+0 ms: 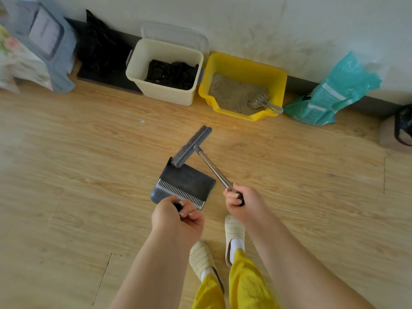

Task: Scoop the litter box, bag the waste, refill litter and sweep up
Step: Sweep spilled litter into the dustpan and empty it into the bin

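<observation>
Steel shaft clamped in curled fingers [231,194]: the right hand [242,202] grips the broom [192,146] handle, its bristle head resting at the mouth of the dustpan [186,182]. The left hand [176,217] has its fingers wrapped round the dustpan's black handle, pan tilted on the wooden floor [66,175]. Sweeping looks to be the step in hand! Against the wall, the yellow litter box [245,63] holds sandy litter with the scoop [259,101] lying in it; the cream bin [166,93] beside it holds a dark bag, the teal litter bag [334,92] lies to the right. One small speck [142,122] remains on the floor, so sweeping isn't finished.
</observation>
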